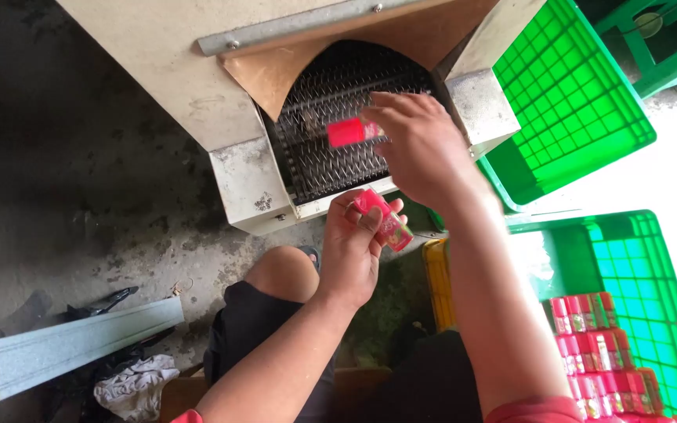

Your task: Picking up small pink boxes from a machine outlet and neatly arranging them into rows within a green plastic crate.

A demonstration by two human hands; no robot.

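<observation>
1. Far left: one long grey metal channel [64, 345], cut off by the left frame edge; beside it one crumpled white rag [135, 390] and one dark object, too shadowed to identify.
2. Upper centre: one beige sheet-metal machine housing [174, 78], top cut off, with arched opening onto one steel wire-mesh conveyor belt [331, 157]; belt interior dark beyond the arch.
3. Centre: left hand [354, 251] clamped around one small pink-wrapped packet [384, 221], held just below the belt's front edge; packet's lower end hidden by fingers.
4. Above: right hand [417, 149] pinching one small pink-red cylindrical bottle [350, 131] at its right end, over the mesh; blurred, label illegible. Hands apart, near each other.
5. Lower centre: one yellow plastic crate [439, 286], mostly hidden behind the right forearm.
6. Right: two green plastic lattice crates; upper crate [566, 94] tilted, lower crate [636, 274] holding stacked rows of pink-red wrapped packs [597, 352], count unclear, cut off at bottom edge.
</observation>
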